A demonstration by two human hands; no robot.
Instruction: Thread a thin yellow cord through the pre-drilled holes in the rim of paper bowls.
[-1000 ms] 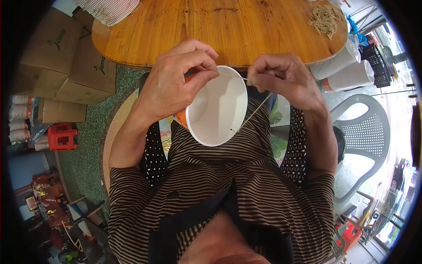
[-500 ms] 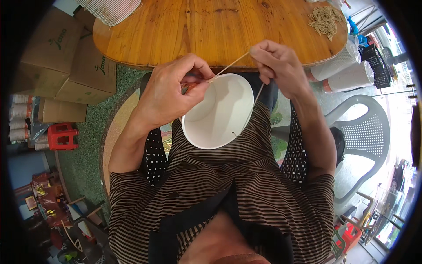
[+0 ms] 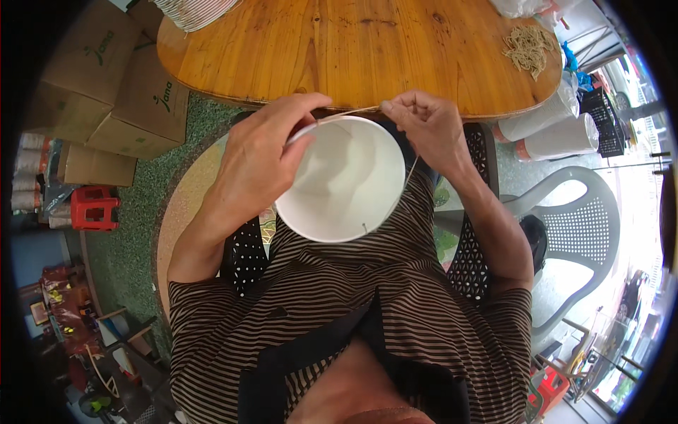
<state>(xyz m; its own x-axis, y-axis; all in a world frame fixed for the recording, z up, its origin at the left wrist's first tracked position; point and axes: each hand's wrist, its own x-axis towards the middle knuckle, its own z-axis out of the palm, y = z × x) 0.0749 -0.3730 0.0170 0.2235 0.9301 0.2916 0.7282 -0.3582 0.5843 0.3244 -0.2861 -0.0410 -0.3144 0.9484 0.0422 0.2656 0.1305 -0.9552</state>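
A white paper bucket (image 3: 346,198) sits over my lap, its wide mouth facing up. My left hand (image 3: 261,155) grips its far left rim, thumb inside and fingers outside. A thin tan cord (image 3: 353,112) stretches along the far rim between my hands. My right hand (image 3: 432,134) pinches the cord just beyond the rim at the far right. From there the cord hangs down along the bucket's right side. A small cord end (image 3: 365,227) pokes through the wall inside the near right part. The part of the cord at my left fingertips is mostly hidden.
A wooden table (image 3: 367,56) lies ahead, with a heap of tan cords (image 3: 530,51) at its right and a stack of white buckets (image 3: 194,13) at far left. Cardboard boxes (image 3: 141,113) and a red stool (image 3: 95,208) are left. Nested white buckets (image 3: 561,138) and a grey chair (image 3: 583,219) are right.
The bucket has turned more upright and shifted slightly left. My left hand has moved from pinching the cord above it to its rim. My right hand has come lower and inward with the cord.
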